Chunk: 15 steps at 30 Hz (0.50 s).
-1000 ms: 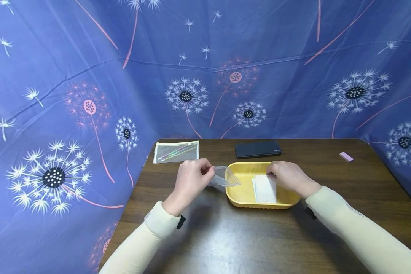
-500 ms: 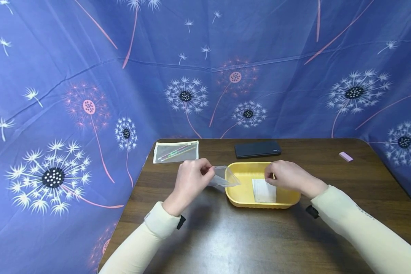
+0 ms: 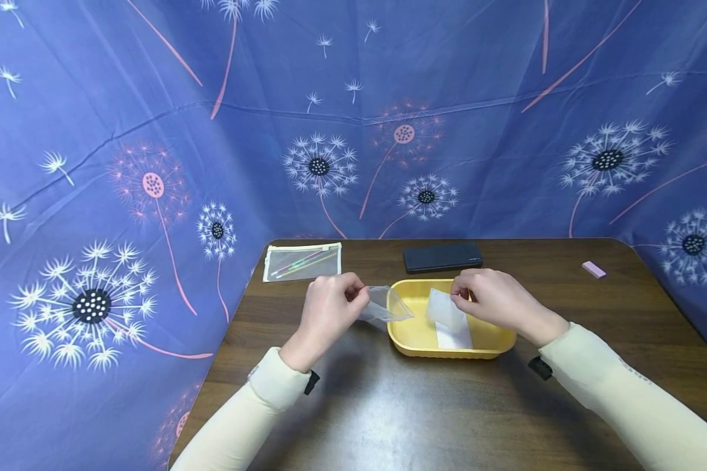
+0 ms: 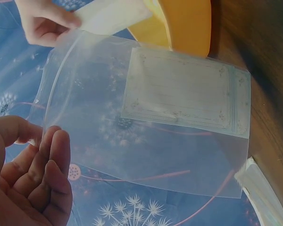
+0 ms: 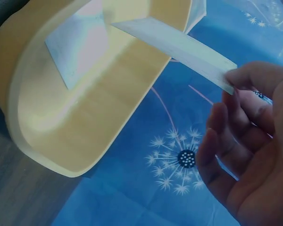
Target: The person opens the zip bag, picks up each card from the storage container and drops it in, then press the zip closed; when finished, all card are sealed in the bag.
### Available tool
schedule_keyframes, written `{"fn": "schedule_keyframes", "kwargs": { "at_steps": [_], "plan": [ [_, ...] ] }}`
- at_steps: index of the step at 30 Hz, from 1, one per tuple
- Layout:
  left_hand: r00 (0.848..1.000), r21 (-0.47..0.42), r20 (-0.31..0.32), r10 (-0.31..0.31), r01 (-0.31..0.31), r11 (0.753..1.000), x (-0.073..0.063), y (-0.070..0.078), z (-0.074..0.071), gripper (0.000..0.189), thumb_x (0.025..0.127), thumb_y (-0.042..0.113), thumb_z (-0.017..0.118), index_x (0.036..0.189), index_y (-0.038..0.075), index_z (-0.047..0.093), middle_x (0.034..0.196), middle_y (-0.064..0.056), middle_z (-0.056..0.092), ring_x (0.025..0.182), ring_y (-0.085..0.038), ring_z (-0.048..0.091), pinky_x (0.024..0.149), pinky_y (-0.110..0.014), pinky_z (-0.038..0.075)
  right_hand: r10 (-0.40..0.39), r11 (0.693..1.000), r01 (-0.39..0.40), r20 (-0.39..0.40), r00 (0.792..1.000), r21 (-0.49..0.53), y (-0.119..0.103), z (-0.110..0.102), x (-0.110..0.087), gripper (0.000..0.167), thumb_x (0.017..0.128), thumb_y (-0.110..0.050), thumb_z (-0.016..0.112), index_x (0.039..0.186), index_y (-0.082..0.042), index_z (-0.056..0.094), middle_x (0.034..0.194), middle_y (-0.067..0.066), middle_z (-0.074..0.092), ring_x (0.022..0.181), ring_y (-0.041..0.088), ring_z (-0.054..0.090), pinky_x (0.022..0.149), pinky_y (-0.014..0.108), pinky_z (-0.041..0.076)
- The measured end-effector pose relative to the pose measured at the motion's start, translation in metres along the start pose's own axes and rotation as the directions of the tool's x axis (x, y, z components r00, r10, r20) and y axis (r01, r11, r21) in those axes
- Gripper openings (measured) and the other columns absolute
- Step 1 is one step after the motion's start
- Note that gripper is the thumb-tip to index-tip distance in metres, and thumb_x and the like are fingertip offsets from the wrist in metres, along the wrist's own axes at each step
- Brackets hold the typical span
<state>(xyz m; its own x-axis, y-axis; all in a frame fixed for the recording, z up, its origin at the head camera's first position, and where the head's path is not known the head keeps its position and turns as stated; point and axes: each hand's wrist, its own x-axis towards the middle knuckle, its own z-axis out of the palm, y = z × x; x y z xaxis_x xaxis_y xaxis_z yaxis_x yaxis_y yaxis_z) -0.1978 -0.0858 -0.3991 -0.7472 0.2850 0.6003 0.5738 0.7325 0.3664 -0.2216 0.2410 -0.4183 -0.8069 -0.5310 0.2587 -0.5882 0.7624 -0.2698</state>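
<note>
My left hand point(image 3: 332, 307) pinches the rim of a clear plastic bag point(image 4: 89, 99), which hangs over the left end of the yellow tray. Inside the bag, seen in the left wrist view, lie pale paper sheets point(image 4: 179, 89) with printed lines and a decorated border. Over the tray point(image 5: 122, 89), my right hand point(image 3: 497, 301) pinches a white paper sheet point(image 5: 179, 47) between thumb and fingers. That sheet is raised and tilted. Below it, more white paper point(image 3: 455, 337) lies flat on the tray's floor; I cannot tell how many sheets.
Behind the tray lies a dark flat case point(image 3: 443, 257). At the back left is a mesh zip pouch point(image 3: 303, 261) with pencils in it. A pink eraser point(image 3: 594, 269) lies at the right on the wooden table point(image 3: 389, 412). Blue patterned cloth hangs behind.
My right hand, earlier low over the paper in the tray, has now lifted a sheet, tilting it toward the bag. My left hand and the bag have stayed in place.
</note>
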Motion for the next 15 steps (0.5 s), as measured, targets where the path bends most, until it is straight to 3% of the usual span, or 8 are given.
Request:
{"fn": "schedule_keyframes", "kwargs": {
  "at_steps": [4, 8, 11, 15],
  "plan": [
    [1.000, 0.000, 0.000, -0.002, 0.002, 1.000, 0.000, 0.000, 0.001, 0.011, 0.082, 0.011, 0.073, 0.074, 0.018, 0.074, 0.063, 0.013, 0.064, 0.055, -0.003, 0.055, 0.056, -0.028, 0.045, -0.012, 1.000, 0.012, -0.097, 0.995, -0.002, -0.005, -0.003, 0.000, 0.012, 0.090, -0.012, 0.071, 0.087, -0.023, 0.072, 0.076, -0.014, 0.055, 0.065, 0.006, 0.049, 0.057, 0.030, 0.042],
    [1.000, 0.001, -0.005, 0.000, 0.000, 1.000, 0.000, 0.000, 0.001, 0.011, 0.082, 0.011, 0.074, 0.073, 0.018, 0.074, 0.062, 0.013, 0.064, 0.054, -0.003, 0.055, 0.056, -0.028, 0.045, -0.040, 0.999, 0.040, -0.217, 0.975, -0.004, -0.013, -0.007, 0.000, 0.011, 0.089, -0.012, 0.071, 0.088, -0.023, 0.071, 0.078, -0.014, 0.055, 0.066, 0.007, 0.051, 0.057, 0.028, 0.043],
    [1.000, 0.002, -0.010, 0.004, -0.004, 1.000, 0.000, 0.000, 0.001, 0.011, 0.082, 0.011, 0.073, 0.073, 0.018, 0.074, 0.062, 0.013, 0.063, 0.054, -0.003, 0.055, 0.056, -0.028, 0.045, -0.081, 0.996, 0.085, -0.314, 0.946, 0.000, -0.020, -0.011, 0.001, 0.011, 0.088, -0.012, 0.070, 0.088, -0.023, 0.070, 0.079, -0.015, 0.056, 0.066, 0.008, 0.053, 0.056, 0.027, 0.043],
    [1.000, 0.004, -0.014, 0.010, -0.010, 1.000, 0.001, 0.000, 0.001, 0.011, 0.081, 0.011, 0.073, 0.072, 0.018, 0.074, 0.062, 0.013, 0.063, 0.054, -0.003, 0.054, 0.056, -0.028, 0.045, -0.156, 0.986, 0.169, -0.425, 0.892, -0.007, -0.030, -0.017, 0.003, 0.011, 0.088, -0.011, 0.069, 0.089, -0.021, 0.072, 0.083, -0.015, 0.060, 0.067, 0.006, 0.054, 0.056, 0.025, 0.043]
  ]
}}
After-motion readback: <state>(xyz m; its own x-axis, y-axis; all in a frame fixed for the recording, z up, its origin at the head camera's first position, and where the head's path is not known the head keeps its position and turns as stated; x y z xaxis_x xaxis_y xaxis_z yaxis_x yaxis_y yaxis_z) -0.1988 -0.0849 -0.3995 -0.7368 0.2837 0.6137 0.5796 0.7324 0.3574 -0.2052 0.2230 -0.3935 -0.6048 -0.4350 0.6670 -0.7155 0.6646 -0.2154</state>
